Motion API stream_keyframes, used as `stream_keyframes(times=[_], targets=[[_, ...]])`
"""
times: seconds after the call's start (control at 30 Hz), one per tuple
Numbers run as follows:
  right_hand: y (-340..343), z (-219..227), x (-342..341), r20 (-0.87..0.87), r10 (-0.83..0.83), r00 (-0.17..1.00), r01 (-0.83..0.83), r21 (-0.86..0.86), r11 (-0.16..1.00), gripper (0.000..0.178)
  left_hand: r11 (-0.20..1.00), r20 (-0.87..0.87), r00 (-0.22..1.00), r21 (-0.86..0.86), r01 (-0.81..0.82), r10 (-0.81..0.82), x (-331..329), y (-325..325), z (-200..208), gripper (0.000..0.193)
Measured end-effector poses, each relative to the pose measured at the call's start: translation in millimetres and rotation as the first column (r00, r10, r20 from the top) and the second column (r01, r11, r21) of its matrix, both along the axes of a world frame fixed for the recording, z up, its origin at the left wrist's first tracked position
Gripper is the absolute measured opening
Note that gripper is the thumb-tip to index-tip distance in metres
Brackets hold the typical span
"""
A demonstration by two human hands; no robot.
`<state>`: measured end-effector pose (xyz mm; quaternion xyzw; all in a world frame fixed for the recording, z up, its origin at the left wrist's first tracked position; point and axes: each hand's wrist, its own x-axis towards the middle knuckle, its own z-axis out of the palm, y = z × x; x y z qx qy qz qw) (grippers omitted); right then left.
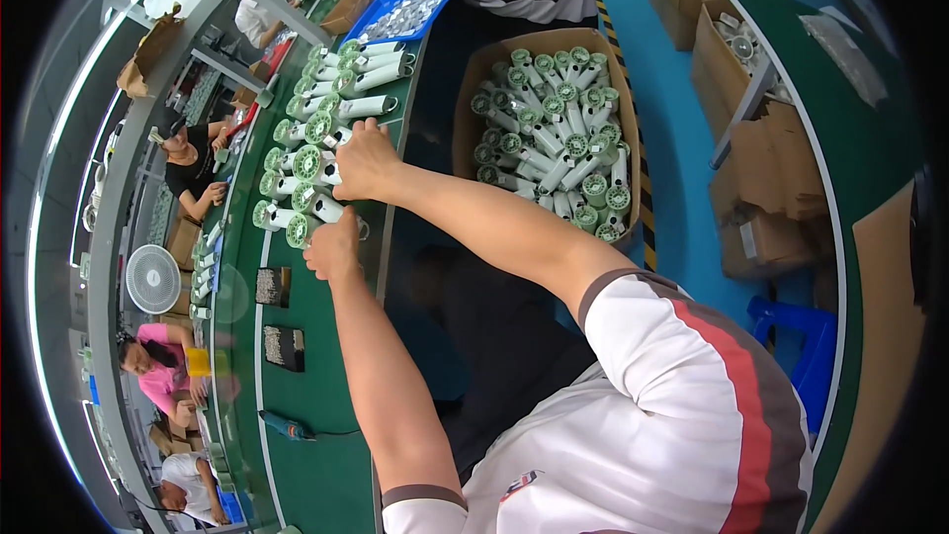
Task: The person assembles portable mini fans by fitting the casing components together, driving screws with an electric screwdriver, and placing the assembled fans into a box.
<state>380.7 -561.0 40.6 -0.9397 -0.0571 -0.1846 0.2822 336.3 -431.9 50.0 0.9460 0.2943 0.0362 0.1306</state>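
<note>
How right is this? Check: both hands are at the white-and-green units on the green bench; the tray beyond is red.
The tray is blue, not red, as the head view shows; left hand and right hand are at the units on the bench.

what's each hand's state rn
Left hand: curled at a green-headed unit; grip can't be told.
Right hand: curled over another unit; grip can't be told.

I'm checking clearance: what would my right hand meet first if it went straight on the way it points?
Probably the white tubular part with a round green end, just ahead of your right hand; depth is unclear, so they may already touch.
</note>
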Motion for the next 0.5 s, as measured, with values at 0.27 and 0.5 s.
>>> stream_keyframes(times=[0.27, 0.5], targets=[[-99, -8, -112, 0.468, -0.151, 0.870, 0.104, 0.124, 0.987, 0.052, 0.998, 0.032, 0.999, 0.043, 0.038, -0.039, -7, 21, 2, 0.084], [-221, -85, -202, 0.010, -0.356, 0.934, 0.357, -0.005, 0.934, 0.063, 0.970, 0.222, 0.945, 0.089, 0.226, -0.240, -69, 19, 7, 0.072]])
